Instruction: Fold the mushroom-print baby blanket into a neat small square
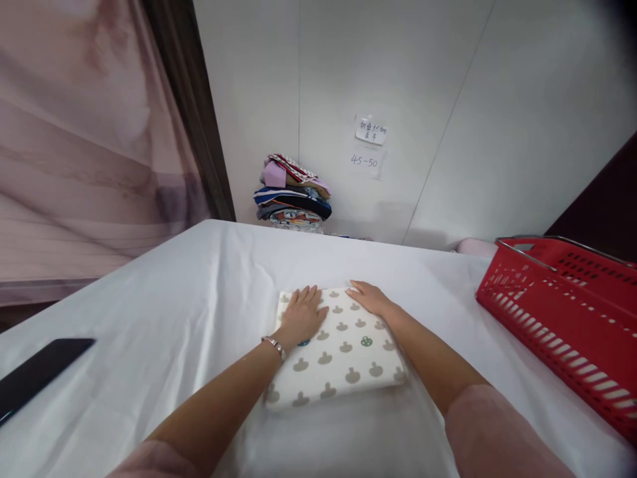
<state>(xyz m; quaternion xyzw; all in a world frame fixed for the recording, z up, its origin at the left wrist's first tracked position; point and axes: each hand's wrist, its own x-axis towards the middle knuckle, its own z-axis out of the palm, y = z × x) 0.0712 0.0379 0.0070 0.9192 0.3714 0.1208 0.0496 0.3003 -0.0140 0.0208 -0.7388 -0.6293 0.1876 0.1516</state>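
Observation:
A folded white cloth point(343, 348) with grey mushroom prints, plus a green and a blue one, lies on the white-covered table point(239, 279) in front of me. My left hand point(302, 315) rests flat on its upper left part, fingers stretched and slightly apart; a bracelet circles that wrist. At the cloth's far right corner, my right hand point(369, 297) lies with fingers extended along the edge. Neither hand grips the fabric. The underside of the cloth is hidden.
A red plastic basket point(562, 312) with metal handles stands on the right. At the left edge lies a black flat object point(42, 368). Behind the table, a stack of folded clothes point(293, 196) leans near the wall, which bears paper notes point(371, 131). A pink curtain point(94, 133) hangs left.

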